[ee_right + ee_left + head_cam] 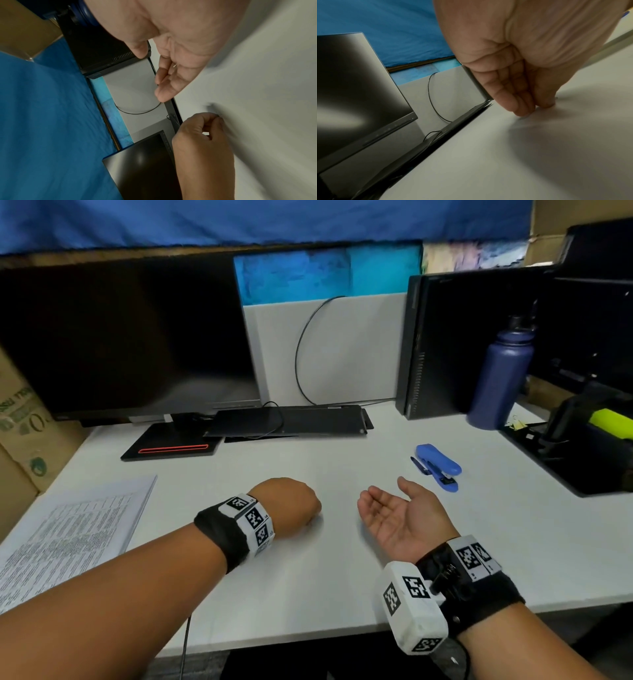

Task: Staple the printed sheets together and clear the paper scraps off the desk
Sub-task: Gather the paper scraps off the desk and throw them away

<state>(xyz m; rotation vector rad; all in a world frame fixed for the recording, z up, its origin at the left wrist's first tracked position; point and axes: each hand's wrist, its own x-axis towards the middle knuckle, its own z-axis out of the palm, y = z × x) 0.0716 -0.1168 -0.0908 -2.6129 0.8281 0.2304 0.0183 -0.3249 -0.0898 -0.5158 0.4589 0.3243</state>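
The white desk (308, 577) fills most of what's in front of the person. A dark monitor (130, 337) stands at the far left, its screen off, with a flat black stand (171, 445) marked by a red line below it and a black keyboard (291, 421) lying just right of that. A black computer tower (442, 344) stands upright at the far right, and a blue bottle (500, 374) stands just beside it. Further right a black tray (534, 457) sits on the desk edge with a yellow-green object in it. A black cable (301, 354) loops up the white partition between monitor and tower.

The printed sheets (68, 539) lie flat at the near left, well apart from both hands. The blue stapler (440, 465) lies on the desk right of centre, just beyond the right hand, a small blue pen (420, 465) touching or almost touching its left side.

The left hand (291, 506) is knuckles-up at desk centre, fingers (518, 102) bunched together with the tips down on the surface; they seem to pinch at something tiny there, but I cannot tell what. The right hand (394, 517) lies palm-up near it, fingers relaxed and slightly cupped. In the right wrist view a small pale sliver (175, 65) rests on its palm.
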